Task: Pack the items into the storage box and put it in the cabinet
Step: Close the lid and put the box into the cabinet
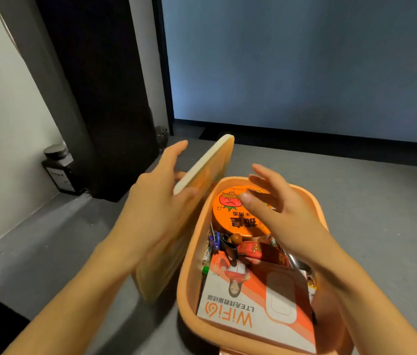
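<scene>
An orange storage box [189, 283] stands open on the grey surface, low and right of centre. Inside lie a round orange noodle cup [238, 219], a white and orange WiFi carton [253, 311], a red ribbon [251, 249] and small pens and clips. My left hand [158, 206] holds the box's orange lid [210, 170] tilted on edge against the box's left side. My right hand [276, 208] hovers over the noodle cup with its fingers spread, holding nothing.
A dark jar with a black cap [60, 170] stands by the white wall at left. A tall black panel [104, 98] rises behind it. A large dark screen [304, 62] fills the back right above the grey surface [381, 206].
</scene>
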`<action>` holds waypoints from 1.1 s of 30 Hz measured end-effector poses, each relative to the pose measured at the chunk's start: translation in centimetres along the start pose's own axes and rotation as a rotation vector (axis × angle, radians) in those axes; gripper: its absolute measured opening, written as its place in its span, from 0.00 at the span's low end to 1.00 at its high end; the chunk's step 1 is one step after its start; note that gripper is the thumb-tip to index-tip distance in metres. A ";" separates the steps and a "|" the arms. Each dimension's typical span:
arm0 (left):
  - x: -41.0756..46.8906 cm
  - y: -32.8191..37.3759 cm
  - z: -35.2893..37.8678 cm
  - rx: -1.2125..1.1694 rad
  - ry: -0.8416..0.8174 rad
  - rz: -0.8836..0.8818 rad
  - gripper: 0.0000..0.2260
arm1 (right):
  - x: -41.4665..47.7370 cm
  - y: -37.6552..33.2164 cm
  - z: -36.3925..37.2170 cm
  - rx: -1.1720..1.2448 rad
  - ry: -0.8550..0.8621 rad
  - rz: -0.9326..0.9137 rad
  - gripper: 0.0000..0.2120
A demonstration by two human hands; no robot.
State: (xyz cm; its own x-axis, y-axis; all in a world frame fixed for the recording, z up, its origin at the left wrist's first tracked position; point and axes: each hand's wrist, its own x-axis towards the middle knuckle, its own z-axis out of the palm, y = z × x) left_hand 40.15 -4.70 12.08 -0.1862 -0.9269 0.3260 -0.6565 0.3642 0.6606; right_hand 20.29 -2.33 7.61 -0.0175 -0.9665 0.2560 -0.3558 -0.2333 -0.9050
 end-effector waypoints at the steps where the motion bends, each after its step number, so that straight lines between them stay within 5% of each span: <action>1: -0.7 0.8 0.4 0.028 -0.001 0.026 0.33 | 0.0 -0.3 -0.3 -0.016 0.044 -0.010 0.36; 6: -4.5 3.8 3.8 0.144 -0.003 0.142 0.34 | -0.4 -0.8 -1.8 0.120 0.174 0.034 0.39; 10: -6.0 5.3 7.8 0.180 -0.239 0.179 0.37 | -0.9 0.4 -2.2 0.147 0.227 0.137 0.34; 16: -3.9 3.1 6.7 -0.244 -0.595 0.058 0.35 | -1.6 3.5 -3.1 0.254 0.263 0.235 0.35; 19: -1.3 -0.3 5.4 -0.102 -0.406 0.071 0.37 | -1.5 4.2 -3.3 0.214 0.254 0.214 0.34; 22: 0.3 -3.1 4.9 0.305 -0.347 -0.178 0.40 | -1.6 4.4 -4.0 0.123 0.263 0.211 0.30; 26: -0.7 -3.7 6.5 0.173 -0.440 -0.222 0.41 | -2.5 4.7 -4.8 -0.118 0.262 0.240 0.28; 33: -3.0 -1.7 9.3 0.389 -0.378 -0.175 0.40 | -3.4 5.4 -4.7 -0.449 0.109 0.292 0.28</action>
State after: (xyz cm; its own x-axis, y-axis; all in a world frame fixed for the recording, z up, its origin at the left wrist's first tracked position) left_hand 35.03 -3.40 3.70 -0.2523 -0.9645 -0.0782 -0.9085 0.2083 0.3623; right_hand 13.99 0.16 3.45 -0.2639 -0.9619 0.0709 -0.6850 0.1352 -0.7159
